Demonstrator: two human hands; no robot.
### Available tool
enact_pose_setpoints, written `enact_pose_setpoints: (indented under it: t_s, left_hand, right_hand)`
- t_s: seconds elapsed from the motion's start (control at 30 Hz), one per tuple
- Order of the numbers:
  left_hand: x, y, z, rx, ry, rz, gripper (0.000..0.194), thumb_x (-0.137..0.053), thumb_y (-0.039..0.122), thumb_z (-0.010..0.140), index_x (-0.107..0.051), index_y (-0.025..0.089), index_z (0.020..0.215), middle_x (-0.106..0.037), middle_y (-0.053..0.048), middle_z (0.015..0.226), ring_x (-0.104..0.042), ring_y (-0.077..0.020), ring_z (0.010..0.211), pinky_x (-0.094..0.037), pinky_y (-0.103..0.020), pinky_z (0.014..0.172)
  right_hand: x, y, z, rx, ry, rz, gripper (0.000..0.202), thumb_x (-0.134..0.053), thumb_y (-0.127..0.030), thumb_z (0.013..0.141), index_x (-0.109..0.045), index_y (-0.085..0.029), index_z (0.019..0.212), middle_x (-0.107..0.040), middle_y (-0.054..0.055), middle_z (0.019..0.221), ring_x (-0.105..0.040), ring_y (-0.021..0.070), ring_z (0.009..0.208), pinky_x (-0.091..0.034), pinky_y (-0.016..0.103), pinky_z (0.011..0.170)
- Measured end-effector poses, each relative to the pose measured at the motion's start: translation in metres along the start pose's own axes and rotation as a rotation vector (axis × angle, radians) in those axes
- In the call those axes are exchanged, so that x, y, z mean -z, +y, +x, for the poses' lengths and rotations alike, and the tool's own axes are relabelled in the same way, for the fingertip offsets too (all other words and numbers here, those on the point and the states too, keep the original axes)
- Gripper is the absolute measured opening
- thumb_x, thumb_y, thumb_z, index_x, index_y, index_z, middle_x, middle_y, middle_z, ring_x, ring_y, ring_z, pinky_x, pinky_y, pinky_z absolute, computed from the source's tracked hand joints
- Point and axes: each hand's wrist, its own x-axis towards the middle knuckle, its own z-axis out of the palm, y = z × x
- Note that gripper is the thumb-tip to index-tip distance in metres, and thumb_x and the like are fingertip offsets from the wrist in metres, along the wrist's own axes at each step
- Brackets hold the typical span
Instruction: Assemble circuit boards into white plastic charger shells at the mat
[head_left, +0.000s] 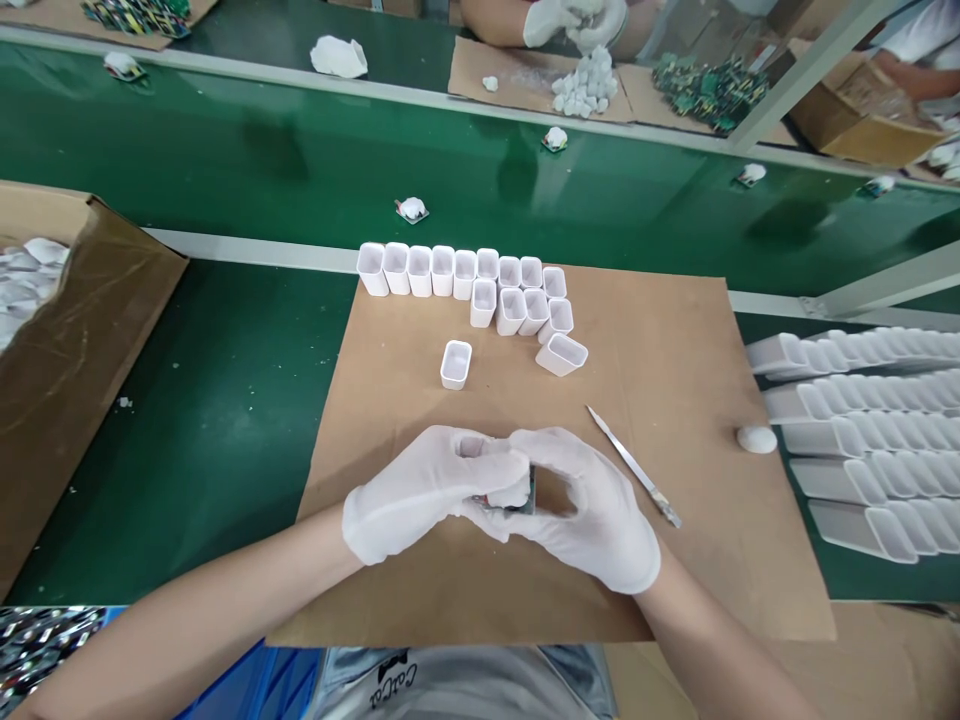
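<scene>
Both my hands wear white gloves and meet above the cardboard sheet (675, 360). My left hand (450, 487) and my right hand (585, 500) pinch a small green circuit board (531, 492) with a white lump on it, partly hidden by the fingers. Beyond them a single white cup (456, 365) stands apart from the rows of white cups (442, 270). One cup (562, 354) leans over at the near right end of the group. To the right of my right hand lies a pointed white tool (634, 465).
A cardboard box (90, 330) of white pieces sits at the left. Stacked white cups (870, 450) lie at the right, near a white ball (757, 439). Small boards ride on the green belt (330, 160), including one board (412, 210). Across it, another person's gloved hands work.
</scene>
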Motion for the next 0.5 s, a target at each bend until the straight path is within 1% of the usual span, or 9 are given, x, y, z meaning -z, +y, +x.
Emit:
enact_pose_setpoints:
  t_s: [0.07,0.1,0.2,0.3,0.37,0.43,0.5]
  left_hand:
    - [0.000,-0.001,0.000,0.031,0.060,0.031,0.033,-0.064,0.032,0.086,-0.048,0.014,0.063,-0.045,0.001,0.066,-0.045,-0.0094,0.062,-0.044,-0.021,0.059]
    - [0.000,-0.001,-0.001,0.020,0.071,0.031,0.034,-0.063,0.034,0.087,-0.050,0.013,0.063,-0.046,0.001,0.066,-0.046,-0.0093,0.062,-0.043,-0.020,0.058]
    - [0.002,-0.001,-0.001,-0.042,0.048,0.016,0.042,-0.057,0.045,0.092,-0.054,0.012,0.065,-0.050,0.000,0.066,-0.048,-0.0094,0.061,-0.044,-0.021,0.058]
    - [0.004,-0.001,-0.002,-0.039,0.083,0.074,0.042,-0.059,0.046,0.090,-0.057,0.012,0.064,-0.054,-0.002,0.066,-0.051,-0.0101,0.060,-0.045,-0.021,0.057]
    - [0.004,0.000,-0.003,-0.076,0.078,0.072,0.044,-0.055,0.046,0.091,-0.057,0.012,0.064,-0.053,-0.002,0.065,-0.051,-0.0108,0.060,-0.046,-0.021,0.057]
    - [0.003,0.001,-0.003,-0.071,0.079,0.082,0.041,-0.055,0.042,0.091,-0.055,0.013,0.062,-0.052,-0.001,0.064,-0.051,-0.0108,0.060,-0.047,-0.021,0.057]
    - [0.002,0.001,-0.003,-0.015,0.122,0.128,0.034,-0.061,0.033,0.086,-0.053,0.014,0.059,-0.051,0.000,0.062,-0.051,-0.0103,0.058,-0.047,-0.021,0.057]
  right_hand:
    - [0.000,0.000,-0.002,-0.024,0.008,-0.016,0.056,-0.068,-0.014,0.087,-0.042,-0.028,0.134,-0.067,-0.003,0.079,-0.064,0.0158,0.064,-0.058,0.033,0.070]
    - [0.000,0.000,-0.002,-0.046,0.015,-0.019,0.056,-0.069,-0.015,0.087,-0.042,-0.028,0.134,-0.068,-0.002,0.082,-0.066,0.0168,0.068,-0.059,0.033,0.070]
    - [-0.001,-0.001,-0.001,-0.089,0.016,0.032,0.057,-0.072,-0.015,0.085,-0.044,-0.029,0.132,-0.069,-0.001,0.087,-0.070,0.0189,0.076,-0.061,0.033,0.072]
    - [-0.003,-0.001,-0.001,-0.089,0.004,0.060,0.056,-0.073,-0.015,0.083,-0.047,-0.031,0.130,-0.070,-0.002,0.084,-0.070,0.0188,0.075,-0.061,0.032,0.070]
    - [-0.005,0.001,-0.004,-0.109,0.029,0.063,0.057,-0.074,-0.016,0.084,-0.047,-0.031,0.131,-0.071,-0.001,0.090,-0.071,0.0197,0.081,-0.061,0.034,0.076]
    - [-0.007,0.003,-0.009,-0.137,0.057,0.064,0.059,-0.075,-0.019,0.083,-0.045,-0.030,0.133,-0.070,0.002,0.098,-0.070,0.0204,0.086,-0.060,0.037,0.080]
    - [-0.009,0.005,-0.015,-0.157,0.061,0.043,0.060,-0.075,-0.020,0.083,-0.045,-0.030,0.134,-0.070,0.004,0.105,-0.070,0.0209,0.089,-0.059,0.039,0.082]
